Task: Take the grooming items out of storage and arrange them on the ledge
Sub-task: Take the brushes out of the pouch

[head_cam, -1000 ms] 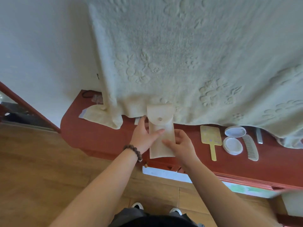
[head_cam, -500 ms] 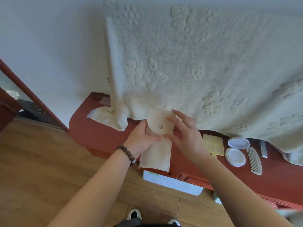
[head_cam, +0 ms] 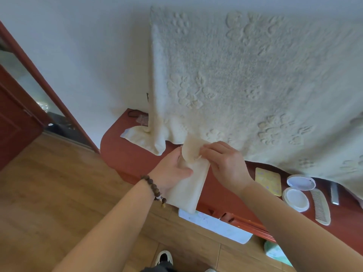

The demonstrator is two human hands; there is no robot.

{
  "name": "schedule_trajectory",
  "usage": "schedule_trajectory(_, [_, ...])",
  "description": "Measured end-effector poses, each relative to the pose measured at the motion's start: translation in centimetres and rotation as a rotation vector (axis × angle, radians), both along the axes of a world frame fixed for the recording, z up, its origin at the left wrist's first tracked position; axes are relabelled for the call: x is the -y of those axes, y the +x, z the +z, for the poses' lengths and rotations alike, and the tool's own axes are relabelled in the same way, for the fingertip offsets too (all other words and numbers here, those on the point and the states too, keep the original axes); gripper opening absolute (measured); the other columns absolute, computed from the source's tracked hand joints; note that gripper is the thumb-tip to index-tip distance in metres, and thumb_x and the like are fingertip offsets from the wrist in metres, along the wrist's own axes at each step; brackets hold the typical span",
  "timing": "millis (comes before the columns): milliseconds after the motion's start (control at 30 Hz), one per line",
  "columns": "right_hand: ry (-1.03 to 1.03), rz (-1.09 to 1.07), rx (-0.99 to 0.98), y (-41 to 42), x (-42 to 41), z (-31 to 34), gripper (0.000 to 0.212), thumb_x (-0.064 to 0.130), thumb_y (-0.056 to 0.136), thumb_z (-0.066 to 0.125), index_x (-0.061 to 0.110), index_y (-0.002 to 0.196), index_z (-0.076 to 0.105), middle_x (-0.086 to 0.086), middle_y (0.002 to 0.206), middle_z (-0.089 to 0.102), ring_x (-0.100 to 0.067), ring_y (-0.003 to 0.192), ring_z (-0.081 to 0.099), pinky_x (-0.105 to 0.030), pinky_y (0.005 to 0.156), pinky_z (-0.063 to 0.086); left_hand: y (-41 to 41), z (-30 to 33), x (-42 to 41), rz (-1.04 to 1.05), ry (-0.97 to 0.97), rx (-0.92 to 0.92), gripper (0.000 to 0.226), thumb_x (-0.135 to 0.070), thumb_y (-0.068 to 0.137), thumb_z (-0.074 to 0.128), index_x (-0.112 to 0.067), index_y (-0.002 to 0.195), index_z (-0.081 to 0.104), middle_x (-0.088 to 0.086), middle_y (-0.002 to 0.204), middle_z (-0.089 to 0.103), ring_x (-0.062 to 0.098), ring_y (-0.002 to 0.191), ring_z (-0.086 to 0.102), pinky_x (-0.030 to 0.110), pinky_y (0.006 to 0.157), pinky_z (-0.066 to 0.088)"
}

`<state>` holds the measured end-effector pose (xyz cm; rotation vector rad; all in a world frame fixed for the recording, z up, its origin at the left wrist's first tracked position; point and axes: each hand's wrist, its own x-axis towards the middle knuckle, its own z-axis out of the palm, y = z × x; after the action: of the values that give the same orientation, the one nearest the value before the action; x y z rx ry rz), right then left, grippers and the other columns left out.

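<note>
I hold a cream fabric pouch (head_cam: 188, 191) with a rounded snap flap above the red-brown ledge (head_cam: 125, 158). My left hand (head_cam: 170, 169) grips the pouch's body from the left. My right hand (head_cam: 224, 163) pinches the flap at its top. On the ledge to the right lie a yellow hand mirror (head_cam: 268, 181), an open round white compact (head_cam: 296, 192), a pale comb (head_cam: 321, 206) and a small metal comb (head_cam: 334, 195). Whatever is inside the pouch is hidden.
A large cream embossed towel (head_cam: 245, 81) hangs down the wall onto the ledge's back. A dark cord (head_cam: 133, 113) lies at the ledge's far left corner. White paper (head_cam: 216, 225) sits under the ledge. Wooden floor and a red door frame (head_cam: 45, 83) are at left.
The pouch has been lifted off the ledge and tilted. My right hand moved from its lower edge up to the flap, which is now being bent back.
</note>
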<state>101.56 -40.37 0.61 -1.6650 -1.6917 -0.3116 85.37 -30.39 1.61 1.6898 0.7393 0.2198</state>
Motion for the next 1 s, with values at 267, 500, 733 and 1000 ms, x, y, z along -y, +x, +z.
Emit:
schedule_trajectory(267, [-0.307, -0.381, -1.171, 3.2, -4.0, 3.1, 0.02, 0.017, 0.09, 0.06, 0.011, 0.072, 0.065, -0.003, 0.06, 0.053, -0.012, 0.052, 0.047, -0.02, 0.049, 0.039, -1.5, -0.4, 0.3, -0.076, -0.093, -0.013, 0.047, -0.011, 0.078, 0.067, -0.026, 0.12, 0.052, 0.0, 0.114, 0.067, 0.018, 0.106, 0.065, 0.046, 0.093, 0.052])
schedule_trajectory(500, [-0.351, -0.371, -0.979, 3.3, -4.2, 2.2, 0.018, 0.021, 0.087, 0.066, 0.017, 0.105, 0.066, -0.004, 0.088, 0.066, -0.014, 0.074, 0.064, -0.026, 0.066, 0.052, -1.4, -0.2, -0.6, -0.029, -0.095, 0.022, 0.051, -0.011, 0.076, 0.067, -0.028, 0.122, 0.051, 0.0, 0.115, 0.067, 0.018, 0.105, 0.065, 0.048, 0.093, 0.052])
schedule_trajectory(733, [-0.235, -0.064, -0.499, -0.1, -2.6, 2.1, 0.026, 0.026, 0.072, 0.08, 0.021, 0.092, 0.064, 0.008, 0.095, 0.055, -0.006, 0.089, 0.051, -0.01, 0.073, 0.036, -1.4, -0.5, -1.3, 0.056, -0.044, -0.017, 0.05, -0.011, 0.074, 0.068, -0.032, 0.117, 0.052, -0.003, 0.108, 0.068, 0.014, 0.099, 0.067, 0.046, 0.09, 0.054])
schedule_trajectory(1000, [-0.231, -0.116, -0.652, -0.3, -3.2, 2.0, 0.007, 0.014, 0.083, 0.069, 0.014, 0.081, 0.062, 0.003, 0.077, 0.062, -0.002, 0.07, 0.053, -0.01, 0.063, 0.037, -1.4, -0.8, -1.2, 0.039, 0.018, -0.047, 0.047, -0.015, 0.073, 0.072, -0.028, 0.114, 0.053, -0.005, 0.107, 0.067, 0.012, 0.098, 0.065, 0.042, 0.09, 0.054])
